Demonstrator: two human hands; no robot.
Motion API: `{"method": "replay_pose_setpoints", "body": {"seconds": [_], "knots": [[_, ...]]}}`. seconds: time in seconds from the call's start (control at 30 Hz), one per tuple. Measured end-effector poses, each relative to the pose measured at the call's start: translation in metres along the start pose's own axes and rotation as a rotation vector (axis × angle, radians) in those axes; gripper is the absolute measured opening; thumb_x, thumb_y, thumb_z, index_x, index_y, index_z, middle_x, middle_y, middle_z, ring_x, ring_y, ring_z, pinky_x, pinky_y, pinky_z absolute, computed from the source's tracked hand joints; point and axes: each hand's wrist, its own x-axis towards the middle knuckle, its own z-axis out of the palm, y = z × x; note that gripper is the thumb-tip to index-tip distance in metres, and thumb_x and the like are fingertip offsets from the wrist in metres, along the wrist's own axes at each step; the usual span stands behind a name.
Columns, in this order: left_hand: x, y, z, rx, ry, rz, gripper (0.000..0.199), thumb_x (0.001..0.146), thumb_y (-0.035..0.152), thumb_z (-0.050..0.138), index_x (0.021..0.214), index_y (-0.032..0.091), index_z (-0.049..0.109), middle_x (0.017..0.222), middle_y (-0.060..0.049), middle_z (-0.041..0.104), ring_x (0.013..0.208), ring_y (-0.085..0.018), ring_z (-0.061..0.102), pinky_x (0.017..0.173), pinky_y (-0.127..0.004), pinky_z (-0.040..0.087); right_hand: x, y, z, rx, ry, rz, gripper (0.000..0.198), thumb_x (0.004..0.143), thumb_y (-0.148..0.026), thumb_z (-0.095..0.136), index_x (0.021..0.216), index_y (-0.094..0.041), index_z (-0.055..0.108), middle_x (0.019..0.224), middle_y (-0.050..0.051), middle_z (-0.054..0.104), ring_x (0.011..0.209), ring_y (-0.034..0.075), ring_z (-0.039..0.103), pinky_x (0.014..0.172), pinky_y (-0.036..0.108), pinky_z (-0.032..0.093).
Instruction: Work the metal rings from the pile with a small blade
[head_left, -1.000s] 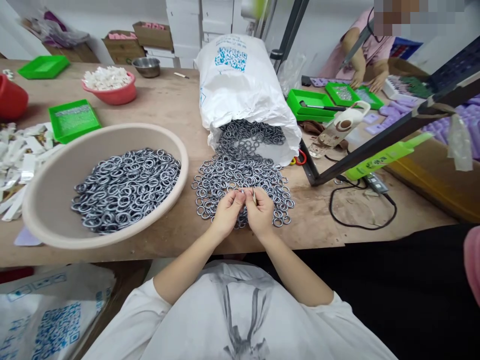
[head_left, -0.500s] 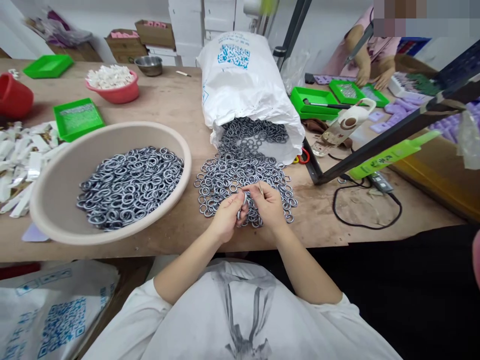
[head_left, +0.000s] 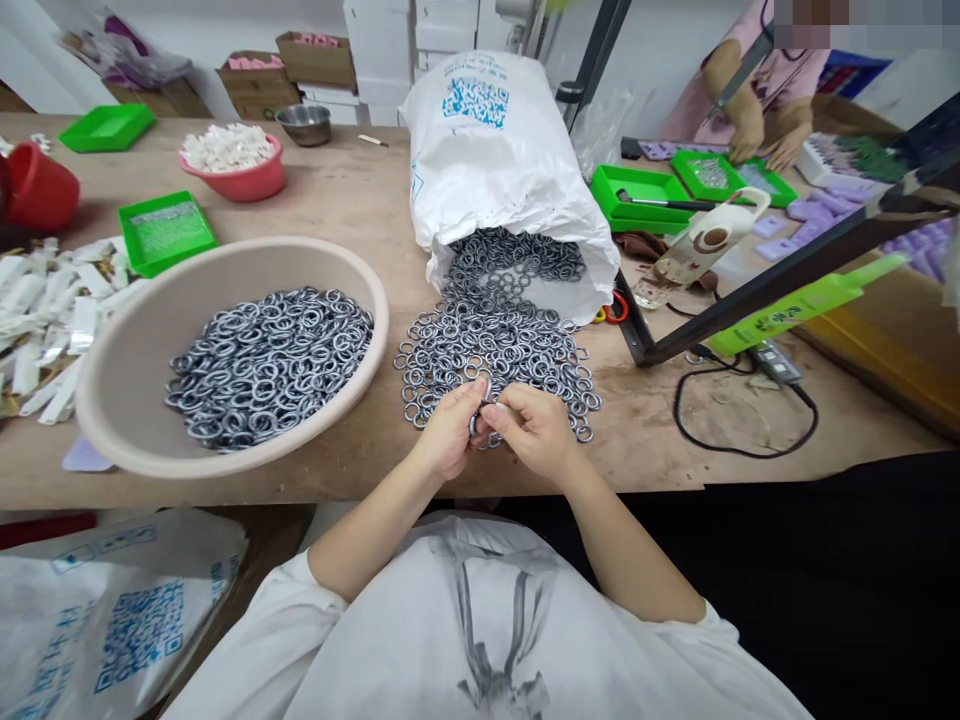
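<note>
My left hand (head_left: pixel 452 432) is closed around a grey ring (head_left: pixel 475 423), which shows between its thumb and fingers. Close against it, my right hand (head_left: pixel 538 430) has its thumb and fingers pinched together at the ring's edge. What lies inside the right pinch is hidden. Both hands are just above the near side of a loose pile of grey rings (head_left: pixel 517 345) on the table. The pile spills from the mouth of a white sack (head_left: pixel 495 180) lying behind it. To the left, a large beige basin (head_left: pixel 120 400) holds many similar rings.
Left of the basin lie white strip-shaped pieces (head_left: pixel 82 320) and a green tray (head_left: pixel 166 235). Behind stands a pink bowl (head_left: pixel 247 185) of white parts. A black metal frame (head_left: pixel 750 290) and a cable (head_left: pixel 720 450) are at right. A co-worker's hands (head_left: pixel 765 145) work at far-right trays.
My right hand has turned and its thumb has come in against the ring in my left hand. A thin pointed thing seen at its fingertips earlier no longer shows. The view has shifted slightly.
</note>
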Motion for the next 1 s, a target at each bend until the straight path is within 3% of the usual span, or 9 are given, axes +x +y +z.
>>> {"method": "replay_pose_setpoints", "body": {"seconds": [0.6, 0.67, 0.8, 0.87, 1.0], "knots": [[-0.006, 0.004, -0.006, 0.008, -0.047, -0.016, 0.052, 0.069, 0.058, 0.079, 0.069, 0.019, 0.044, 0.048, 0.009, 0.041, 0.039, -0.003, 0.031, 0.038, -0.016, 0.022, -0.001, -0.008, 0.003, 0.131, -0.036, 0.013, 0.04, 0.095, -0.043, 0.054, 0.062, -0.021, 0.055, 0.061, -0.001, 0.053, 0.059, 0.014, 0.049, 0.06, 0.028, 0.035], [-0.009, 0.005, -0.009, 0.007, -0.061, -0.036, 0.052, 0.07, 0.058, 0.079, 0.068, 0.019, 0.044, 0.047, 0.009, 0.04, 0.038, -0.003, 0.03, 0.038, -0.016, 0.02, 0.004, 0.0, 0.006, 0.158, -0.01, 0.06, 0.041, 0.095, -0.047, 0.053, 0.062, -0.022, 0.051, 0.06, -0.002, 0.051, 0.06, 0.014, 0.048, 0.061, 0.028, 0.035], [-0.019, 0.004, -0.022, 0.024, -0.155, -0.109, 0.05, 0.074, 0.056, 0.077, 0.065, 0.018, 0.045, 0.048, 0.007, 0.04, 0.039, -0.003, 0.028, 0.038, -0.016, 0.02, 0.031, 0.027, 0.009, 0.025, 0.188, 0.286, 0.047, 0.097, -0.052, 0.042, 0.061, -0.023, 0.044, 0.056, -0.003, 0.043, 0.057, 0.014, 0.042, 0.058, 0.028, 0.031], [-0.022, 0.003, -0.032, 0.006, -0.14, -0.122, 0.049, 0.076, 0.054, 0.076, 0.063, 0.017, 0.045, 0.049, 0.007, 0.04, 0.039, -0.003, 0.029, 0.038, -0.017, 0.021, 0.047, 0.036, 0.011, -0.156, 0.117, 0.347, 0.045, 0.097, -0.054, 0.044, 0.067, -0.022, 0.053, 0.061, -0.001, 0.051, 0.061, 0.016, 0.048, 0.06, 0.028, 0.031], [-0.022, 0.006, -0.051, -0.059, -0.025, -0.061, 0.034, 0.078, 0.043, 0.074, 0.071, 0.015, 0.056, 0.053, 0.005, 0.045, 0.04, -0.004, 0.039, 0.04, -0.017, 0.028, 0.072, 0.037, 0.026, -0.521, -0.175, 0.303, 0.033, 0.09, -0.052, 0.06, 0.092, -0.021, 0.07, 0.097, 0.008, 0.069, 0.083, 0.022, 0.061, 0.063, 0.029, 0.032]]}}
